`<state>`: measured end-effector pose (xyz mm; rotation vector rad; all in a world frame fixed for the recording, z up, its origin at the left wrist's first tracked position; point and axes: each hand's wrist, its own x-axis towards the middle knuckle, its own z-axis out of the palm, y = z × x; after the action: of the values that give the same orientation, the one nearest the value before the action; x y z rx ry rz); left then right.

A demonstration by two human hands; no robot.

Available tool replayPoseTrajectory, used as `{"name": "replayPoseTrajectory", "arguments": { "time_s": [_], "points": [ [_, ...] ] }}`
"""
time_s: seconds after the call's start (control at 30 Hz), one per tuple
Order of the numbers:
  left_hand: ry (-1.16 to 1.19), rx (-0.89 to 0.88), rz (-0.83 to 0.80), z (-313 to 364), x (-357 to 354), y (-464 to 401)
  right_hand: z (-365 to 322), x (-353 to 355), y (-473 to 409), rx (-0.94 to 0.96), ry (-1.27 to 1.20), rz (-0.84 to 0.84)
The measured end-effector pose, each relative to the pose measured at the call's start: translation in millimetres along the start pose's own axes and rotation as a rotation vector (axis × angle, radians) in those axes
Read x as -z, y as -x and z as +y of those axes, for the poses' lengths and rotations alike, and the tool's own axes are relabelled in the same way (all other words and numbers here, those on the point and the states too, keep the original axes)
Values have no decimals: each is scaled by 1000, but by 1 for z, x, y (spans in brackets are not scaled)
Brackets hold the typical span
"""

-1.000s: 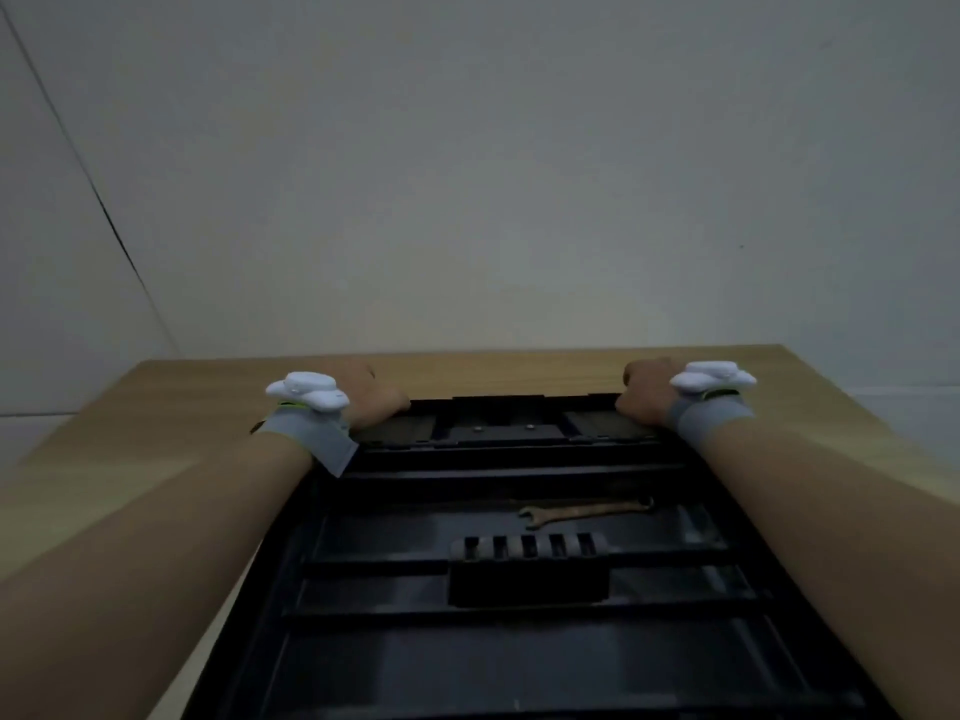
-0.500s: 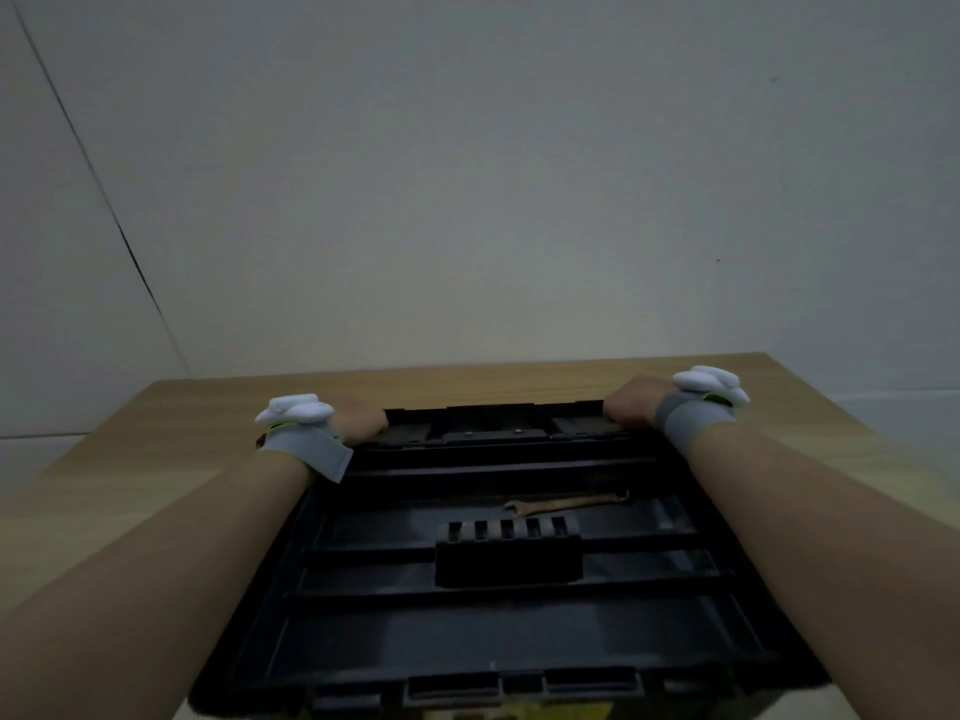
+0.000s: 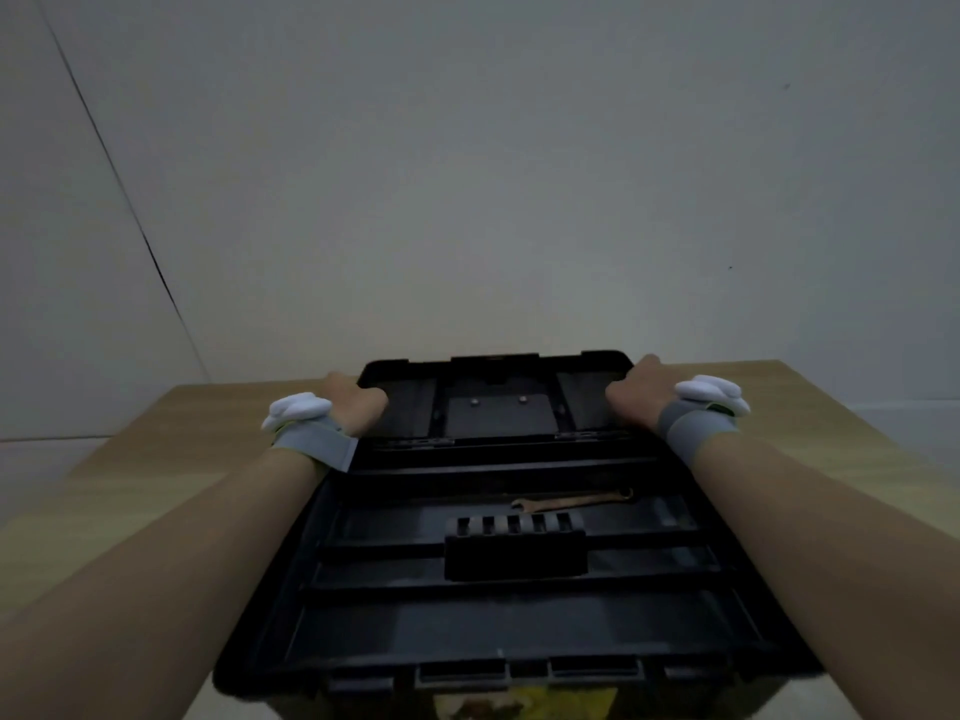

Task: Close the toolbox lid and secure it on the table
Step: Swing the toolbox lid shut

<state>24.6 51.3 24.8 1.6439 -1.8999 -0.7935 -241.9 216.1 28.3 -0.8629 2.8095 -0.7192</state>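
A black toolbox (image 3: 498, 589) is seen standing open on a pale wooden worktop (image 3: 810, 402), its near edge close below the camera. The lid (image 3: 496, 402) is raised partway at the far side and is gripped at both outer corners. The left hand (image 3: 353, 407) is clenched around the lid's left edge, and the right hand (image 3: 636, 394) is clenched around its right edge; the fingers are hidden behind the lid, so their exact hold cannot be told. A grey strap with a white device is worn on each wrist (image 3: 317, 444). Inside the box, a black tray with cross ribs is seen, with a small slotted block (image 3: 514, 548) at its middle and a rusty spanner (image 3: 574, 501) lying just beyond it. Bare worktop is left open on both sides of the box and behind the lid, up to the far edge, where a plain grey wall (image 3: 493, 174) rises.
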Motion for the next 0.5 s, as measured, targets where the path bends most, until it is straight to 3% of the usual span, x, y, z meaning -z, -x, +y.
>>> {"name": "replayPoseTrajectory", "arguments": {
  "time_s": [0.23, 0.5],
  "points": [
    [205, -4, 184, 15, 8, 5, -2, 10, 1, 59, -130, 216],
    [466, -58, 311, 32, 19, 15, -11, 18, 3, 115, -305, 330]
  ]
}}
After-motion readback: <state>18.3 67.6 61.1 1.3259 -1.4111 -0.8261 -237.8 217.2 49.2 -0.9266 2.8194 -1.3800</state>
